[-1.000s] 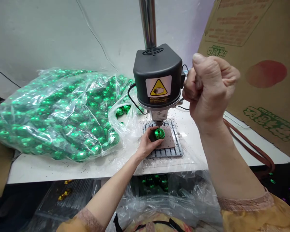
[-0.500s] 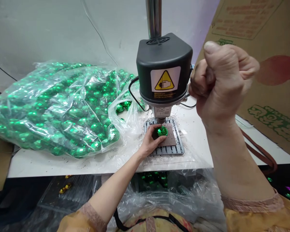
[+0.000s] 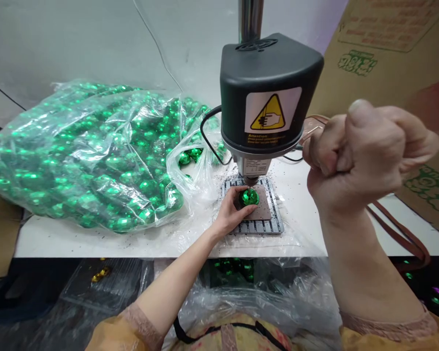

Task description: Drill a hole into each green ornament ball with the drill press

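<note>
My left hand (image 3: 231, 213) pinches a shiny green ball (image 3: 249, 196) on a brown pad (image 3: 262, 210) lying on the slotted plate (image 3: 258, 226) of a small bench drill. The black drill head (image 3: 269, 92) hangs directly above, and its bit touches the top of the ball. My right hand (image 3: 366, 156) is clenched in a fist at the right side of the drill head, closed around its lever, which is hidden inside the fist.
A large clear bag of green balls (image 3: 84, 156) fills the left of the white table (image 3: 95, 239). A cardboard box (image 3: 398, 63) leans at the right. A brown strap (image 3: 398, 229) lies by the table edge. More plastic bags (image 3: 249, 292) sit below the table.
My right fist has come down and to the right with the lever. The drill head has descended until the bit meets the ball. My left hand keeps the ball in place.
</note>
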`<state>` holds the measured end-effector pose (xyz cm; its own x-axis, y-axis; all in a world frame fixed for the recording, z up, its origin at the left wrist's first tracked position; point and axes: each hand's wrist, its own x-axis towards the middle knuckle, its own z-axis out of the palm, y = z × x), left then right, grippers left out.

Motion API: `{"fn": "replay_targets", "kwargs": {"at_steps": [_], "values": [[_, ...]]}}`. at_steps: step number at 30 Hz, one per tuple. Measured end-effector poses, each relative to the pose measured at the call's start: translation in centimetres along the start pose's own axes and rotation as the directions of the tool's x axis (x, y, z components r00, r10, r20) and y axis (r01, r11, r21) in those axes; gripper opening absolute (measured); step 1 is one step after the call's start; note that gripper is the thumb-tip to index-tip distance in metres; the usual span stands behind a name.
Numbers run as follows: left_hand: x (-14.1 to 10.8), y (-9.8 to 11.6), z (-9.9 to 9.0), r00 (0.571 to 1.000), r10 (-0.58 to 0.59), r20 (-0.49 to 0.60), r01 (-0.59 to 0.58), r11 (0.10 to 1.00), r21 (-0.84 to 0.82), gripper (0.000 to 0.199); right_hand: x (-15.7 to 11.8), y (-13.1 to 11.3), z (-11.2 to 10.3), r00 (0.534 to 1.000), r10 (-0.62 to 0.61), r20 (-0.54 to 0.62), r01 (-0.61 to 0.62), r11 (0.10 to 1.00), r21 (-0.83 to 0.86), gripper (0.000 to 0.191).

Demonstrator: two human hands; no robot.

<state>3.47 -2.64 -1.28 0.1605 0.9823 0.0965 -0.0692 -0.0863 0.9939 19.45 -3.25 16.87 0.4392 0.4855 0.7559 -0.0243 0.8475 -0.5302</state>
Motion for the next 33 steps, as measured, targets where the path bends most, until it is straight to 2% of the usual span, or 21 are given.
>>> {"fn": "replay_targets", "kwargs": {"at_steps": [6,11,12,16,18,22,24,31,33], "values": [[-0.1,-0.4,-0.1,0.998,0.054,0.028,-0.056,0.994,0.097,0.051,-1.9,0.9,-0.9,0.995,-0.094,0.018,0.094,0.996,0.012,0.064],[-0.1,-0.5,-0.1,0.996,0.077,0.045,-0.080,0.993,0.082,0.050,-2.8,0.8,-1.5,0.999,0.032,-0.009,-0.032,0.999,-0.031,0.070],[-0.1,-0.5,-0.1,0.996,0.075,0.046,-0.079,0.994,0.075,0.049,-2.9,0.9,-1.6,1.000,0.021,-0.002,-0.021,0.999,-0.036,0.069],[-0.1,-0.4,0.0,0.997,0.062,0.039,-0.064,0.997,0.046,0.049,-3.4,1.5,-2.3,0.980,-0.175,0.093,0.177,0.984,-0.018,0.053],[-0.1,-0.6,-0.1,0.998,0.062,0.032,-0.063,0.997,0.042,0.050,-3.4,1.9,-2.6,0.963,-0.231,0.136,0.237,0.971,-0.028,0.044],[0.1,-1.4,-0.4,0.995,0.082,0.052,-0.086,0.993,0.079,0.056,-3.3,2.3,-3.2,0.917,-0.332,0.220,0.346,0.938,-0.026,0.042],[0.2,-1.8,-0.5,0.993,0.094,0.064,-0.101,0.989,0.105,0.058,-3.2,2.5,-3.4,0.899,-0.366,0.242,0.377,0.926,0.002,0.042],[0.1,-2.1,-0.5,0.993,0.104,0.064,-0.110,0.989,0.096,0.060,-4.1,3.6,-3.8,0.881,-0.418,0.223,0.419,0.907,0.046,0.048],[0.1,-2.1,-0.4,0.993,0.104,0.059,-0.109,0.991,0.084,0.060,-4.1,3.2,-3.4,0.891,-0.408,0.198,0.407,0.912,0.049,0.050]]}}
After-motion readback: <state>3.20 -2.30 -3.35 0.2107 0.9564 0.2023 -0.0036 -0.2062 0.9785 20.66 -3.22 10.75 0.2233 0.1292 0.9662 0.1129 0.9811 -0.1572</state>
